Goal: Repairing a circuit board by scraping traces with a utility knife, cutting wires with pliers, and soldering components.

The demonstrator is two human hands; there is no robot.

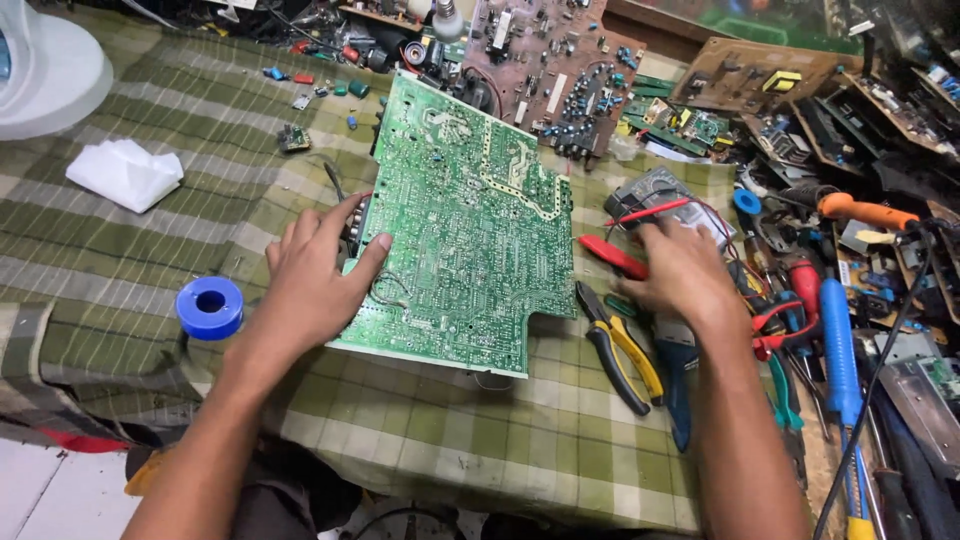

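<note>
The green circuit board [462, 225] lies solder-side up on the checked cloth [470, 440], stiff, light, fragile (best held by its edges). The left hand [318, 272] rests spread on its left edge; the right hand [682, 272] reaches, loosely open, among red probes [612, 256]. A blue tape roll [210, 307] sits left

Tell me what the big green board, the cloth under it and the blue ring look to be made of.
Green circuit board: rigid laminate, probably fibreglass, with a glossy green coating and shiny solder dots; the left hand rests on its edge. Cloth: woven fabric, matte green-and-cream check, with soft folds. Blue ring: smooth, slightly glossy, likely a plastic spool.
</note>
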